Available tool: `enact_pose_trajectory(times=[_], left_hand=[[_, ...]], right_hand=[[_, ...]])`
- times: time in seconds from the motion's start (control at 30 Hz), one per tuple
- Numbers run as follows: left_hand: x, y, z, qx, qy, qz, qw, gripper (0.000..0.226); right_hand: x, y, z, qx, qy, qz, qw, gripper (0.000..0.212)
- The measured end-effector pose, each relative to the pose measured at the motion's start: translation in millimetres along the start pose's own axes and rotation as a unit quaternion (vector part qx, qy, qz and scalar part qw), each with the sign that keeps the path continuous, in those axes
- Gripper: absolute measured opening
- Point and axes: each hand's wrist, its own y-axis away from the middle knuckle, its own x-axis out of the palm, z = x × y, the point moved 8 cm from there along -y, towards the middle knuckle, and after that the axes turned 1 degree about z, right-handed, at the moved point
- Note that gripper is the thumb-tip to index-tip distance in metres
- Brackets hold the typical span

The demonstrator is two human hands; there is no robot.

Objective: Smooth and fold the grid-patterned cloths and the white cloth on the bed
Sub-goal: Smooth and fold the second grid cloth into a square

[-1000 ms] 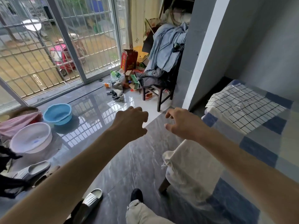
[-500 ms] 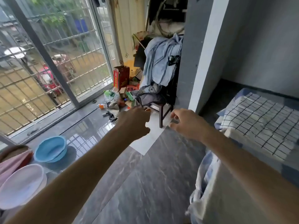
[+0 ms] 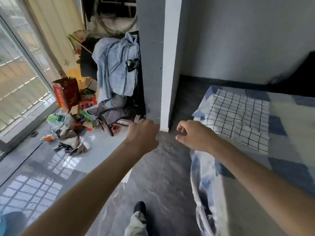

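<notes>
Two hands are raised over the floor (image 3: 163, 167), apart, holding nothing. Left hand (image 3: 142, 136): fingers curled under. Right hand (image 3: 196, 136): fingers loosely bent, hand just beside the bed (image 3: 289, 176) edge. Grid cloth (image 3: 238, 114) lies flat on the bed, near the right hand.

Red box (image 3: 66, 92) lettering, seemingly unreadable
</notes>
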Motion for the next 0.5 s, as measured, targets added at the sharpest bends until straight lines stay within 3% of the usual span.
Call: enact_pose_trajectory(times=[0.27,0.5], left_hand=[[7.9,-108.9,54.9,0.107,0.017,0.054,0.993,0.029],[33.9,-174.8,19.8,0.231,-0.014,0.066,0.971,0.027]], right_hand=[[-3.2,-75.9,-24.5,0.140,-0.024,-0.025,0.990,0.022],[-0.1,-82.8,-61.6,0.243,-0.058,-0.040,0.967,0.022]])
